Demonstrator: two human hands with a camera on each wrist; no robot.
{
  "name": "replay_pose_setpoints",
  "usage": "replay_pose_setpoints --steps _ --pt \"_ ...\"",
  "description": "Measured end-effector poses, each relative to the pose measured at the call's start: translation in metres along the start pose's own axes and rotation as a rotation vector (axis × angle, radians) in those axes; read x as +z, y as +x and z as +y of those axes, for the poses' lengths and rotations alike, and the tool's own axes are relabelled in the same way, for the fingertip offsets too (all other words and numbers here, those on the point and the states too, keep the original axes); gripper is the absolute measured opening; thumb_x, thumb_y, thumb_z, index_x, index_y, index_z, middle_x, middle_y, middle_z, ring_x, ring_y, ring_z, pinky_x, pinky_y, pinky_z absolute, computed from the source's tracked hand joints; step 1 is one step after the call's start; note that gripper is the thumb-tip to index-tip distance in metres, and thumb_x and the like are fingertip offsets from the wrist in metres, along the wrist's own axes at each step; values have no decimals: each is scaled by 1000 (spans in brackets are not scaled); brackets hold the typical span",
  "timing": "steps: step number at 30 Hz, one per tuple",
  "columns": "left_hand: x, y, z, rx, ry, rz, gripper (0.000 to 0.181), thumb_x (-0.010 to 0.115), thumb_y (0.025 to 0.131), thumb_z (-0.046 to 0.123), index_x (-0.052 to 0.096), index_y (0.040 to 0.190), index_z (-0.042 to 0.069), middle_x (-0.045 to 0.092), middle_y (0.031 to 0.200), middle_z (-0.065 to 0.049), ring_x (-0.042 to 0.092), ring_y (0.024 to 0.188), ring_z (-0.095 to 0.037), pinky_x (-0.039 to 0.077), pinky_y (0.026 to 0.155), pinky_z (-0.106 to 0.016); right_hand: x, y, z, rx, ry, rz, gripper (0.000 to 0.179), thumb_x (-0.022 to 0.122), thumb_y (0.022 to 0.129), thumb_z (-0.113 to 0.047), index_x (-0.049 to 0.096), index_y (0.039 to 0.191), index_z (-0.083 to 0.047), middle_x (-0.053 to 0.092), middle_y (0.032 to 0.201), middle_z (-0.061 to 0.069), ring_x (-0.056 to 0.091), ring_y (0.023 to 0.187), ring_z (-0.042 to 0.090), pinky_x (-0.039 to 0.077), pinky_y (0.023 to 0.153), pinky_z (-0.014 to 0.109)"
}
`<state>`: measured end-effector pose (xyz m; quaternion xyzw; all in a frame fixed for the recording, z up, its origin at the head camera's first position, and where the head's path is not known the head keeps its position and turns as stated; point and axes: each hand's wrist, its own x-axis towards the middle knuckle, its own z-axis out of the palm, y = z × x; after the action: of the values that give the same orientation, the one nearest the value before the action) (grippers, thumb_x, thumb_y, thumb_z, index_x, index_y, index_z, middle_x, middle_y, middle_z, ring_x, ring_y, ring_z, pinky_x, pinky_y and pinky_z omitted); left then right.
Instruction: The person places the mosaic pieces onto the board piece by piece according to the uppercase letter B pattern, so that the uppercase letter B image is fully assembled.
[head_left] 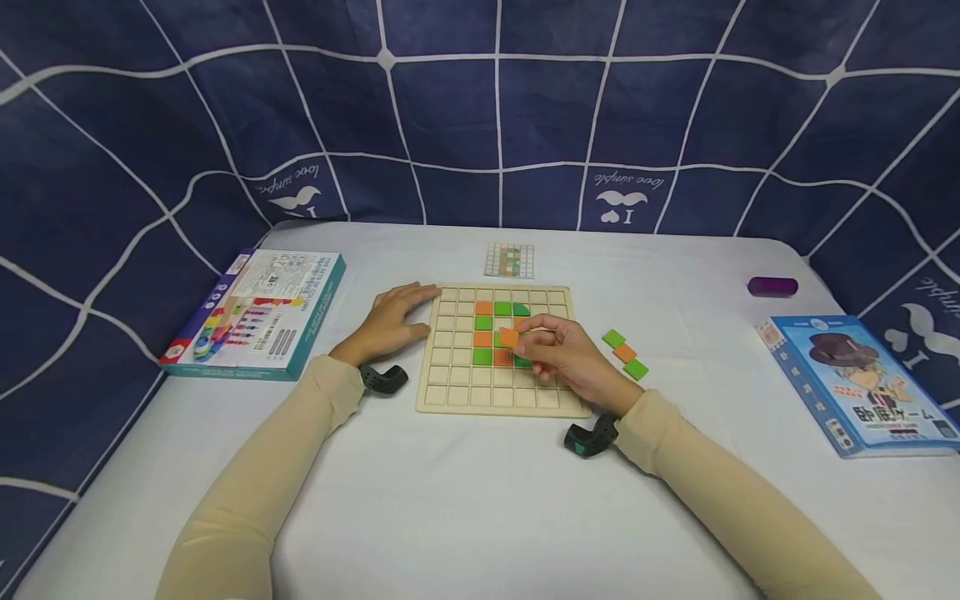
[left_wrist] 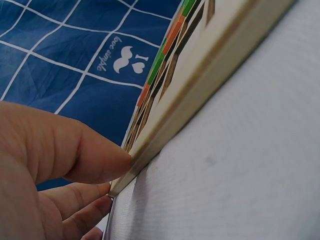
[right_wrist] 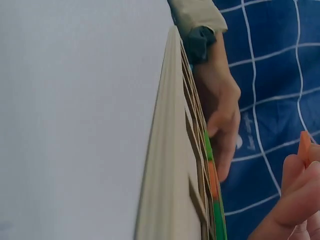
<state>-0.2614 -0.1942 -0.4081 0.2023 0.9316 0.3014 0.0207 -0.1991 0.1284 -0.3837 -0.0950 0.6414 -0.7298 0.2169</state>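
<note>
You face a navy cloth point(head_left: 450, 108) ruled with white lines, whose upside-down print reads "I", a heart, a moustache and "love simple". Below it spreads the white table point(head_left: 465, 500). At your right lies a blue game box point(head_left: 862, 383) showing a cartoon figure in a brown hat and a large title ending in "ゲーム"; at your left lies a teal-sided box point(head_left: 270, 308) with a bead-frame picture, its small print too blurred to read surely. Between them is the wooden grid board point(head_left: 450, 358), with orange and green tiles point(head_left: 482, 357) set in its middle squares. Your left hand point(head_left: 393, 317) lies with fingers extended at the board's left edge, thumb touching it. Your right hand point(head_left: 558, 350) pinches an orange square tile point(head_left: 508, 337) between thumb and fingers above the board's tiled part. Beyond the board's far edge is a small pattern card point(head_left: 509, 260); a purple cylinder point(head_left: 772, 287) lies near the blue box. Three loose tiles point(head_left: 625, 354), green, orange, green, form a slanted row right of the board.
</note>
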Motion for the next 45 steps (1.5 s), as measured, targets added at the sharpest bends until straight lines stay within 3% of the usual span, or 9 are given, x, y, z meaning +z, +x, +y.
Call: replay_pose_setpoints --steps 7,13,23,32,45 --pt "1 2 0 9 1 0 73 65 91 18 50 160 2 44 169 -17 26 162 -39 11 130 -60 18 8 4 -64 -95 -22 36 73 95 5 60 128 11 74 85 -4 54 54 10 46 50 20" --pt "1 3 -1 9 6 -5 72 65 92 18 50 161 3 44 169 -17 26 162 -39 11 130 -60 20 11 9 -100 -221 -33 26 73 96 2 66 122 3 70 84 1 50 50 10 44 46 22" --pt "0 2 0 0 3 -6 72 65 91 18 50 160 3 44 169 -17 25 163 -38 10 131 -59 17 13 15 -150 -415 -78 26 78 94 3 70 118 7 64 77 0 43 44 7 37 41 20" --pt "1 2 -1 0 0 -3 72 66 91 18 50 160 3 44 169 -17 26 163 -38 11 131 -59 19 12 16 -179 -587 -148 21 81 91 3 73 110 6 61 71 0 47 45 8 41 42 19" --pt "1 1 -1 -1 -1 3 72 65 91 17 50 160 2 44 169 -17 26 163 -39 11 131 -59 22 12 15 -152 -633 -158 22 82 92 0 75 113 5 61 73 1 49 46 9 42 43 20"
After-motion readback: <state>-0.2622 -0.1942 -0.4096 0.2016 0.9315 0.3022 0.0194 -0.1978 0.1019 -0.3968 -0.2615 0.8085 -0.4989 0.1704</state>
